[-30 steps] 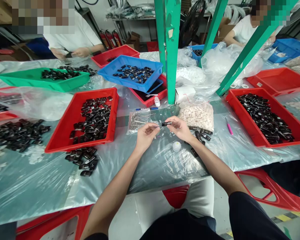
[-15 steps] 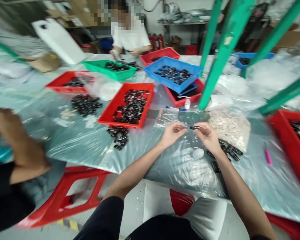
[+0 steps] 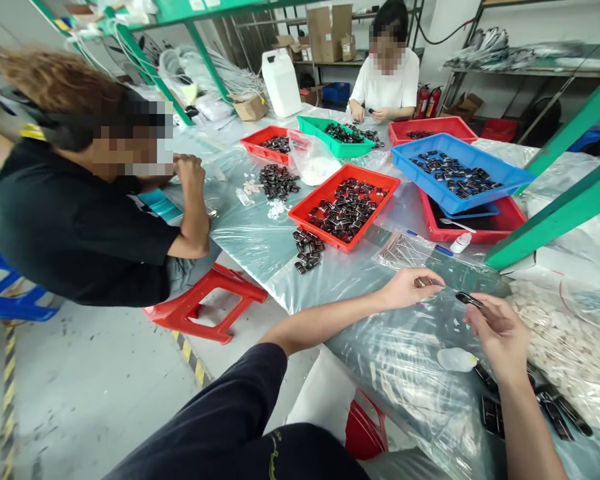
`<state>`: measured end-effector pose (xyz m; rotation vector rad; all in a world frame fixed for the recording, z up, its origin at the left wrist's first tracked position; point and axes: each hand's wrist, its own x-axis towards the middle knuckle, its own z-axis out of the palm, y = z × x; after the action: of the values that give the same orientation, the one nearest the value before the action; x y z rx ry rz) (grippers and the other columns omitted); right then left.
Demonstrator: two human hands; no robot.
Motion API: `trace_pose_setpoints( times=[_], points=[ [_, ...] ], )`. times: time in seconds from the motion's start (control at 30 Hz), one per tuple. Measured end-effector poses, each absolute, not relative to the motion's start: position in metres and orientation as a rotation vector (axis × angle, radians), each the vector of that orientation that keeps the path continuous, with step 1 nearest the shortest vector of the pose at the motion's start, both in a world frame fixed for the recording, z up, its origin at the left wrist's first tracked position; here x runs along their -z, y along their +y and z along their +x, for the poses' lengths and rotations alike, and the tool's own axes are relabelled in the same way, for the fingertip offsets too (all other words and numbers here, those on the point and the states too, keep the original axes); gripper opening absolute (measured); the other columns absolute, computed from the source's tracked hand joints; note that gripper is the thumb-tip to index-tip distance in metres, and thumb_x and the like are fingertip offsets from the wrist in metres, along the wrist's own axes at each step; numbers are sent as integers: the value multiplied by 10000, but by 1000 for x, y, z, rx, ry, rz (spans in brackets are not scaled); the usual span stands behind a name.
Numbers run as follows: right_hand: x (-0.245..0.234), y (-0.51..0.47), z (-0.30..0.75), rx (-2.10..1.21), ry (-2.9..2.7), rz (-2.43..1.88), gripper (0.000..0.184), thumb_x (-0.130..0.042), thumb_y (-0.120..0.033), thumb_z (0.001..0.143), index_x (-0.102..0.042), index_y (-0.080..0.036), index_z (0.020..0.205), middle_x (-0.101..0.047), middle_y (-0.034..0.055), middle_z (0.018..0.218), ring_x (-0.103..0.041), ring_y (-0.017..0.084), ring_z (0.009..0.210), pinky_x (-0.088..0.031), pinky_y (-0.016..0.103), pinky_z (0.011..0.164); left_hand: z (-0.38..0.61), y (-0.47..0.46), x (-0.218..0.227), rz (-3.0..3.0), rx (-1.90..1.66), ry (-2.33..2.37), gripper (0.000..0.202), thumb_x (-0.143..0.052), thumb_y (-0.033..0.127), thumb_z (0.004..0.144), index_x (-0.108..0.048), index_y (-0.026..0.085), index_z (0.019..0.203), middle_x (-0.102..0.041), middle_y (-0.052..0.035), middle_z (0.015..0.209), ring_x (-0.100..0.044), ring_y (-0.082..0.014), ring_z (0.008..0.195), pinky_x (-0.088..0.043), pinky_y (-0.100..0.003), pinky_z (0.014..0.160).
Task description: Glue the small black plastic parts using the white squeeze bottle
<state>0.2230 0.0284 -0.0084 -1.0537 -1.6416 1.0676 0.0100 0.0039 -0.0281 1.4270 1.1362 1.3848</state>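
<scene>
My right hand [image 3: 500,333] pinches a small black part [image 3: 469,300] between thumb and fingertips, just above the plastic-covered table [image 3: 260,233]. My left hand [image 3: 411,287] hovers a short way to its left, fingers curled in a pinch on something too thin to make out. A bag of metal pins [image 3: 403,250] lies just beyond my left hand. A small white cap [image 3: 456,359] rests on the table under my right hand, and several loose black parts [image 3: 535,400] lie beside my right wrist.
A red tray [image 3: 300,212] of black parts sits beyond, then a blue tray [image 3: 405,160] stacked over another red one. A person in black leans on the table's left edge; another in white works at the far end. Red stool [image 3: 205,303] below. Green frame posts [image 3: 555,213] stand right.
My view has swung far to the left, bringing the person in black into sight. My hands have drawn slightly apart, and the right one still holds the black part.
</scene>
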Motion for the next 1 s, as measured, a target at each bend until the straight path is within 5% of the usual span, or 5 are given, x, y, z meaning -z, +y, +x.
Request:
trace_pose_setpoints(
  times=[0.17, 0.37, 0.63, 1.0],
  points=[
    [5, 27, 222, -1114, -1631, -1056, 342, -823, -491, 786, -728, -287, 1043, -690, 86, 798, -599, 222, 565, -447, 395, 500, 10, 3, 25, 1461, -1398, 1094, 226, -727, 369, 920, -757, 154, 982, -732, -81, 952, -657, -154, 820, -494, -283, 721],
    [0, 26, 221, -1143, -1635, -1057, 326, -809, -484, 809, -746, -295, 1068, -613, 44, 626, -497, 197, 483, -377, 379, 461, 9, 3, 25, 1454, -1405, 1052, 242, -721, 390, 921, -752, 159, 985, -719, -85, 964, -654, -158, 839, -484, -274, 703],
    [-4, 24, 217, -1236, -1615, -986, 400, -749, -505, 859, -688, -210, 1122, -616, -14, 615, -455, 122, 464, -357, 273, 468, 10, -4, 13, 1426, -1371, 1032, 331, -761, 479, 864, -749, 157, 943, -744, -70, 915, -643, -129, 693, -504, -268, 666],
    [-4, 24, 218, -1381, -1611, -954, 424, -724, -582, 881, -699, -224, 1107, -611, -16, 634, -446, 122, 481, -352, 274, 475, 12, -8, 6, 1486, -1302, 1022, 350, -757, 525, 857, -740, 178, 901, -728, -50, 786, -662, -163, 680, -527, -298, 653]
  ],
)
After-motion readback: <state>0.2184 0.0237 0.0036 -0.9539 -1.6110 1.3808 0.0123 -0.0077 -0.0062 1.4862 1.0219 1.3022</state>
